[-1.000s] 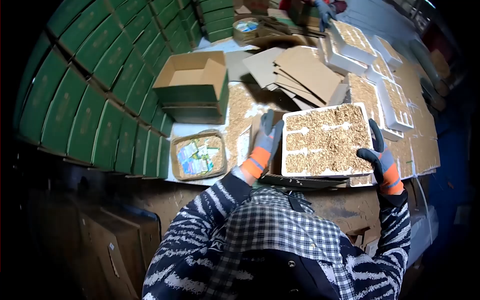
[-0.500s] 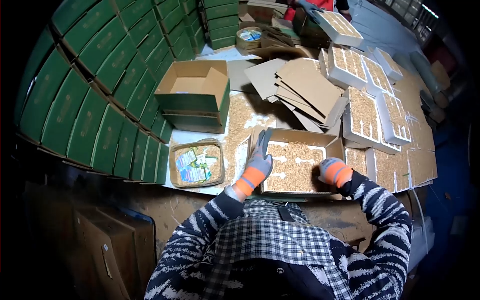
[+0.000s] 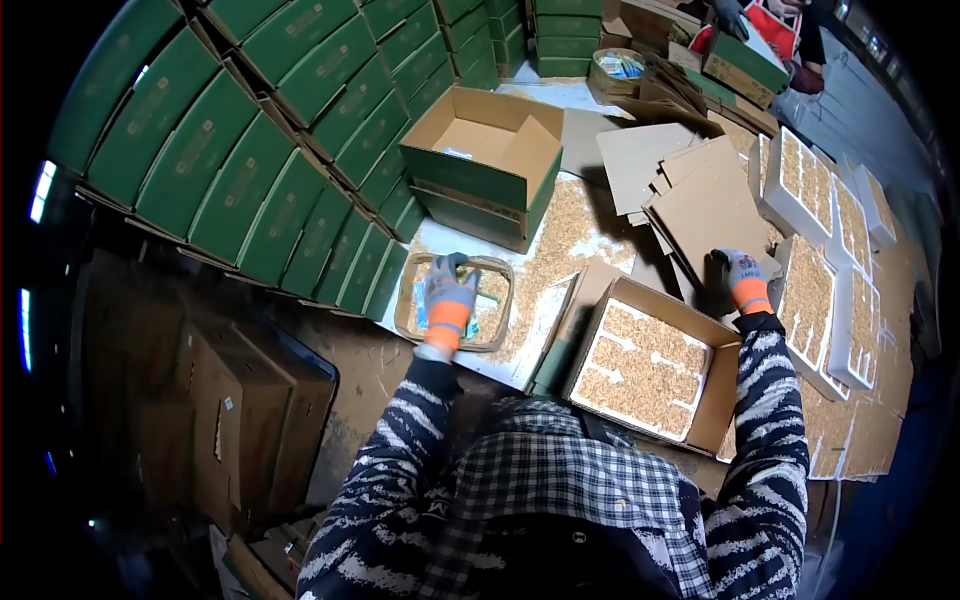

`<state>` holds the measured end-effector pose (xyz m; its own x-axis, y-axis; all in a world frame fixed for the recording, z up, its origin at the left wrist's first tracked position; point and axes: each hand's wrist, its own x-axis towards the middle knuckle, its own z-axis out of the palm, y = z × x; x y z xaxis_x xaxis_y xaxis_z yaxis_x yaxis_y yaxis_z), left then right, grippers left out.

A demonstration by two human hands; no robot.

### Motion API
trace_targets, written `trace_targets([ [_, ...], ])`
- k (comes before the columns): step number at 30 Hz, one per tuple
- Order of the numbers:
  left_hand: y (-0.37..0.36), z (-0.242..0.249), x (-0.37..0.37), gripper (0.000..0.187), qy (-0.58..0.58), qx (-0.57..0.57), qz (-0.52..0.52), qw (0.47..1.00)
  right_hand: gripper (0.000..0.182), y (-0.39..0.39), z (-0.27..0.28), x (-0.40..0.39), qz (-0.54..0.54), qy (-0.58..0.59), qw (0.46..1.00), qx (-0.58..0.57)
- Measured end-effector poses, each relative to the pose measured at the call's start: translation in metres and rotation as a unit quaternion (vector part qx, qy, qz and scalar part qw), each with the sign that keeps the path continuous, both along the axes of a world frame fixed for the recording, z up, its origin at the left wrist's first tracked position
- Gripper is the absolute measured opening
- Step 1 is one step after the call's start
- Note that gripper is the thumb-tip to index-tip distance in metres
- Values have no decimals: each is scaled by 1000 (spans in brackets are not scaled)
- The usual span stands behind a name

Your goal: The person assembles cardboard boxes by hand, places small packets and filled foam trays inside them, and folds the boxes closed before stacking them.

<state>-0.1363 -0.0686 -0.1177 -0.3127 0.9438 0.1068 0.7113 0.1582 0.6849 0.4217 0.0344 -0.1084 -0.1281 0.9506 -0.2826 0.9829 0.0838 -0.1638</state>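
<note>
My left hand (image 3: 451, 292), in a grey glove with an orange cuff, reaches down into a round basket (image 3: 510, 310) of small blue, white and green packets (image 3: 421, 300). Its fingers are bent among them, and whatever they pinch is hidden. At the lower edge of a stack of cardboard sheets (image 3: 705, 205), my right hand (image 3: 741, 272) has its fingers curled round a sheet's edge. Between my arms stands an open cardboard box (image 3: 722, 385). Inside it lies a white tray filled with tan grains (image 3: 640, 372), marked by white arrow-shaped ridges.
Green boxes (image 3: 200, 190) are stacked high at the left. An open green box (image 3: 470, 190) stands behind the basket. More grain-filled white trays (image 3: 805, 290) are piled at the right. Another person's gloved hand (image 3: 731, 18) touches a green box (image 3: 745, 65) at the back.
My left hand has gone from the box's left side into the basket. My right hand has left the grain for the cardboard sheets. The view has turned; the other person's tray is out of their hand.
</note>
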Motion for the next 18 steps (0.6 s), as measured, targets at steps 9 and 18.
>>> trace_targets([
  [9,19,-44,-60,21,110,-181,-4,977,109,-12,-22,-10,40,-153,975,155],
  [18,22,-61,-95,18,75,-134,-24,988,71,-16,47,-53,154,-197,958,143],
])
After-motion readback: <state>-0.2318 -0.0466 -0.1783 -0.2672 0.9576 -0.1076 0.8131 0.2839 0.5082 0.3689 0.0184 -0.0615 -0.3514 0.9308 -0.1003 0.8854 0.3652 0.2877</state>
